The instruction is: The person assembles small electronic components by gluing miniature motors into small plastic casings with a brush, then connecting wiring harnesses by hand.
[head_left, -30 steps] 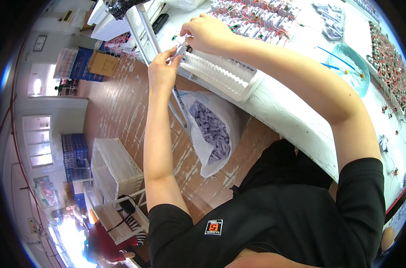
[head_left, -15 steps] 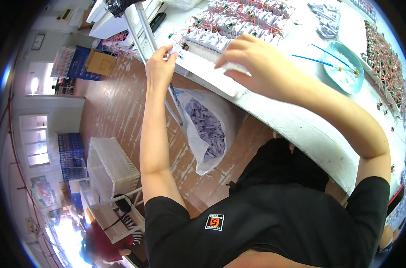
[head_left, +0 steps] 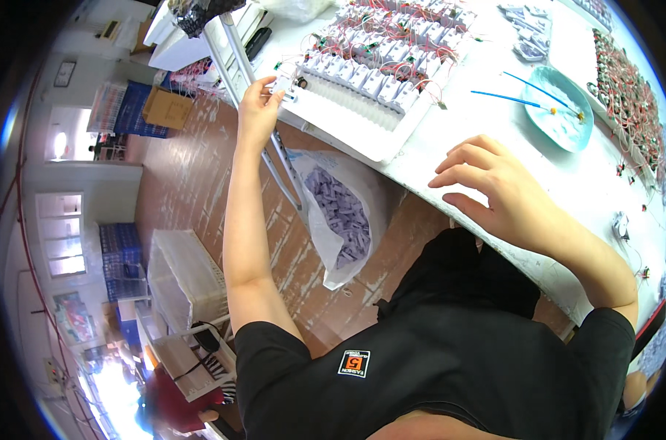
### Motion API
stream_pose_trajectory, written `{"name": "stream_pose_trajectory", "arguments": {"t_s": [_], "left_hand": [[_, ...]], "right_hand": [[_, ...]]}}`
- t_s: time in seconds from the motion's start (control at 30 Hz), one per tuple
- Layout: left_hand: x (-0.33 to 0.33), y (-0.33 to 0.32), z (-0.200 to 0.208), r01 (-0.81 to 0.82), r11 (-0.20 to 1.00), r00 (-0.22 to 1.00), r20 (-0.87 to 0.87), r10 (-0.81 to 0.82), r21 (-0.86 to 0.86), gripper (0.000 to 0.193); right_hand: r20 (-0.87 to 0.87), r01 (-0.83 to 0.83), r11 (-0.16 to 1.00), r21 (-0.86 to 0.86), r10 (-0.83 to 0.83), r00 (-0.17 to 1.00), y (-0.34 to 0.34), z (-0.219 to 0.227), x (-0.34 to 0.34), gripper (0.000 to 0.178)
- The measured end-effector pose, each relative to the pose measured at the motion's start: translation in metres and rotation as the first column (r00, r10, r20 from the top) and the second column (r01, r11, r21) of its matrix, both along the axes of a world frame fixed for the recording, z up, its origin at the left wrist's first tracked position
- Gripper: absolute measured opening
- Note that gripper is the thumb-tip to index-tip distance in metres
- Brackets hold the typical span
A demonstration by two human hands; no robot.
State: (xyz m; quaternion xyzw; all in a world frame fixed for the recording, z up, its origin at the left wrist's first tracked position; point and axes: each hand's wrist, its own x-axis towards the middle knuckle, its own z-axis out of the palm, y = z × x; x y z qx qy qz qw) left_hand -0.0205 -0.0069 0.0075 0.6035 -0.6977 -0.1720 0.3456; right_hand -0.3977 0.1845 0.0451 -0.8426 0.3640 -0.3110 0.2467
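My left hand (head_left: pixel 258 114) pinches a small white plastic piece (head_left: pixel 288 96) at the left end of a white tray (head_left: pixel 380 152). Its fingertips partly hide the piece. A small dark round part (head_left: pixel 301 83) lies beside it. Rows of white plastic housings (head_left: pixel 377 82) with red wires and small green boards fill the tray's far part, while ridged slots show along the near side. My right hand (head_left: pixel 498 189) hovers over the table's near edge, fingers apart and curved, holding nothing.
A teal dish (head_left: pixel 560 132) with white paste and two blue brushes stands at the right. Beyond lie many wired parts (head_left: pixel 626 99). A metal lamp arm (head_left: pixel 237 48) crosses the left end. Below the table hangs a bag (head_left: pixel 333 271) of grey-white pieces.
My right hand has moved from over the tray to the right and nearer me, uncovering the tray's near rows. A small white wired piece now shows at the table's right. My left hand stays nearly in place.
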Motion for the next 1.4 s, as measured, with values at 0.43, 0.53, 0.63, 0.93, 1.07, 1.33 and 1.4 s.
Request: {"name": "stream_pose_trajectory", "arguments": {"t_s": [0.43, 0.53, 0.63, 0.93, 1.07, 1.33, 1.4], "left_hand": [[0.008, -0.011, 0.005, 0.046, 0.993, 0.997, 0.059, -0.04, -0.108, 0.038], [0.004, -0.007, 0.002, 0.043, 0.992, 0.998, 0.044, -0.038, -0.116, 0.038], [0.002, -0.003, 0.005, 0.02, 0.99, 0.992, 0.125, -0.002, -0.14, 0.039], [-0.006, 0.007, 0.011, 0.01, 0.992, 0.995, 0.104, 0.003, -0.127, 0.036], [-0.016, 0.012, 0.011, 0.003, 0.992, 0.977, 0.213, 0.025, -0.128, 0.036], [-0.019, 0.013, 0.006, -0.025, 0.986, 0.954, 0.292, 0.074, -0.166, 0.034], [-0.02, 0.014, 0.003, -0.016, 0.982, 0.949, 0.308, 0.074, -0.187, 0.034]], "right_hand": [[-0.027, 0.091, 0.995, -0.028, -0.092, 0.995, 0.014, 0.0, -0.02, 0.018], [-0.021, 0.12, 0.993, -0.016, -0.12, 0.993, 0.015, -0.001, -0.023, 0.019], [-0.013, 0.133, 0.991, -0.007, -0.133, 0.991, 0.016, 0.0, -0.026, 0.019], [-0.001, 0.167, 0.986, 0.026, -0.167, 0.986, 0.018, 0.0, -0.026, 0.02], [-0.006, 0.178, 0.984, 0.018, -0.178, 0.984, 0.02, 0.0, -0.026, 0.021], [-0.024, 0.184, 0.982, 0.032, -0.184, 0.983, 0.025, -0.001, -0.03, 0.024], [-0.029, 0.219, 0.975, 0.048, -0.218, 0.976, 0.027, -0.001, -0.03, 0.025]]}}
